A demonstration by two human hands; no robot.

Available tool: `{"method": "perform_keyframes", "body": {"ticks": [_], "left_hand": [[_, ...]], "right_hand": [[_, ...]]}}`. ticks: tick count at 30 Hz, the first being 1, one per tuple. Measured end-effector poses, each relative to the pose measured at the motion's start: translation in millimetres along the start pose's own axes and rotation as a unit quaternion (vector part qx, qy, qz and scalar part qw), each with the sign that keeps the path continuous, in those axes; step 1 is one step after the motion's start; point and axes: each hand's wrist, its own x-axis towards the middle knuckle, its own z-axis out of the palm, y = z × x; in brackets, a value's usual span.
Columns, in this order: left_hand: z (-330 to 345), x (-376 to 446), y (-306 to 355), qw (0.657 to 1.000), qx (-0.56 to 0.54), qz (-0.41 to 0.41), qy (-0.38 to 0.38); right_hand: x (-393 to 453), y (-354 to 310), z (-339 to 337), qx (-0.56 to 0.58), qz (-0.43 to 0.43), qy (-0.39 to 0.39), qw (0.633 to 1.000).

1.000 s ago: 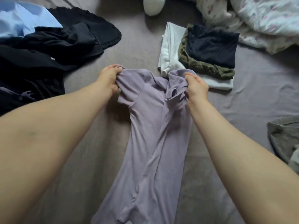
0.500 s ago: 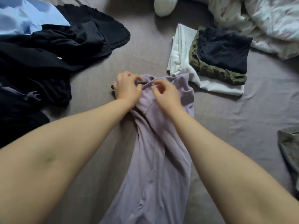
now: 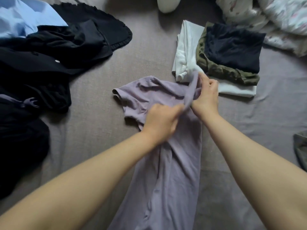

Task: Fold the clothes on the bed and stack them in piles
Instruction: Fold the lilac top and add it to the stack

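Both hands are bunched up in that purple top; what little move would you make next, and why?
Probably lay the lifted strip flat across the chest. The right hand and left hand each pinch a raised fold of the lilac top, while its other sleeve already lies spread on the bed sheet. The folded pile waits just beyond.

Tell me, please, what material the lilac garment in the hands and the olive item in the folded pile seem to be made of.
Lilac garment: probably a soft, matte knit jersey, maybe cotton; it drapes limply with smooth folds and hemmed short sleeves. Both the left hand and right hand grip it.
Olive item: looks a thicker, slightly fuzzy fabric with a crumpled edge; the exact fibre cannot be told.
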Motion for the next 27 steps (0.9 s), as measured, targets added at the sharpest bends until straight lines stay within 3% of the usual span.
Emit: {"method": "perform_keyframes", "body": {"ticks": [3, 5, 7, 8, 12, 15, 17, 20, 24, 27], "left_hand": [[-0.2, -25.9, 10.9, 0.997, -0.036, 0.055, -0.039], [1.1, -31.5, 4.2, 0.996, -0.03, 0.05, -0.06], [-2.1, -27.8, -7.9, 0.996, -0.045, 0.026, -0.079], [-4.4, -24.9, -15.4, 0.995, -0.045, 0.016, -0.084], [-30.3, -17.2, -38.4, 0.99, 0.01, 0.037, -0.134], [-50.8, -24.4, -52.7, 0.973, 0.076, 0.12, -0.18], [-58.2, -30.1, -60.7, 0.957, 0.128, 0.175, -0.191], [-52.4, -40.5, -70.1, 0.941, 0.149, 0.206, -0.221], [-40.4, -46.7, -72.2, 0.953, 0.13, 0.164, -0.217], [-33.4, -47.7, -77.7, 0.968, 0.108, 0.134, -0.183]], "right_hand": [[-1.8, 0.0, -10.9, -0.084, -0.198, -0.027, 0.976], [3.9, 2.4, -14.2, -0.16, -0.377, -0.082, 0.909], [7.2, 2.6, -15.3, -0.215, -0.443, -0.174, 0.853], [8.2, 0.5, -17.2, -0.228, -0.427, -0.219, 0.847], [17.1, -16.3, -30.3, -0.144, -0.22, -0.322, 0.909], [24.0, -30.3, -34.8, -0.206, -0.167, -0.375, 0.888], [29.6, -40.0, -27.5, -0.215, -0.154, -0.336, 0.904], [35.1, -54.6, -6.3, -0.128, -0.109, -0.289, 0.942], [33.4, -57.5, 21.8, -0.12, -0.128, -0.294, 0.939], [34.5, -51.3, 32.7, -0.277, -0.241, -0.204, 0.907]]}}
